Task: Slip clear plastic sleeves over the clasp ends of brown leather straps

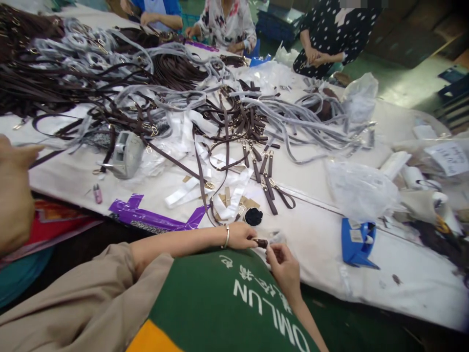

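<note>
At the table's near edge, my left hand [241, 235], with a bracelet on its wrist, has its fingers pinched on a short dark brown strap [261, 242]. A bit of metal seems to show at the strap's left end. My right hand [284, 264] has its thumb and fingertips pinched at the strap's other end. Just beyond my hands lie a round black item [253, 216] and a small clear plastic bag [276, 238]. Further off are several short brown straps with gold-coloured clasps [268, 188] and white strips [234, 195].
A grey tape dispenser [126, 154] and purple tape [154, 218] are on the left. On the right are a blue tape dispenser [357, 243] and plastic bags [362, 188]. Long brown straps [179, 72] pile up behind. A co-worker's hand [16, 195] shows at far left; other people work opposite.
</note>
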{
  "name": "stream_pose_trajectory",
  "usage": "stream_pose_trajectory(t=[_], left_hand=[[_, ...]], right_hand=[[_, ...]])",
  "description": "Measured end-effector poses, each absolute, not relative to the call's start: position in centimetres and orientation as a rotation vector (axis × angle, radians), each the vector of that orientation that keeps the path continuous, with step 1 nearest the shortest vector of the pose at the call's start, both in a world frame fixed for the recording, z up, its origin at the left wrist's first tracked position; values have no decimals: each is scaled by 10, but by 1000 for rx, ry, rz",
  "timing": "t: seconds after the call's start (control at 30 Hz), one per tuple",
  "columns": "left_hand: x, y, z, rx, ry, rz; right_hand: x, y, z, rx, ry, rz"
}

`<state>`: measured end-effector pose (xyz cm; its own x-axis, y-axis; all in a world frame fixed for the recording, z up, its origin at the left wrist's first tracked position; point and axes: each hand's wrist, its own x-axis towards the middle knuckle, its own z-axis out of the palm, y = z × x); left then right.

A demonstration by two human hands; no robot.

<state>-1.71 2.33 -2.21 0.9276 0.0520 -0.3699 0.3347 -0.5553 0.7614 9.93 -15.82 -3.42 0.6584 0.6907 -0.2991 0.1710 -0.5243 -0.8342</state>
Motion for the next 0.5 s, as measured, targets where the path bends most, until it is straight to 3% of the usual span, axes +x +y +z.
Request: stream_pose_trajectory(t=[0.2, 0.37, 0.5], left_hand=[[-6, 6, -13, 2556, 245, -253], [-3, -2, -29, 1857, 529, -222], [-7, -9, -34, 1505, 498, -210]], right_hand=[[94, -147, -26, -1940, -553, 918], [96, -154, -26, -1905, -507, 820], [95, -158, -25, -1957, -586, 803]])
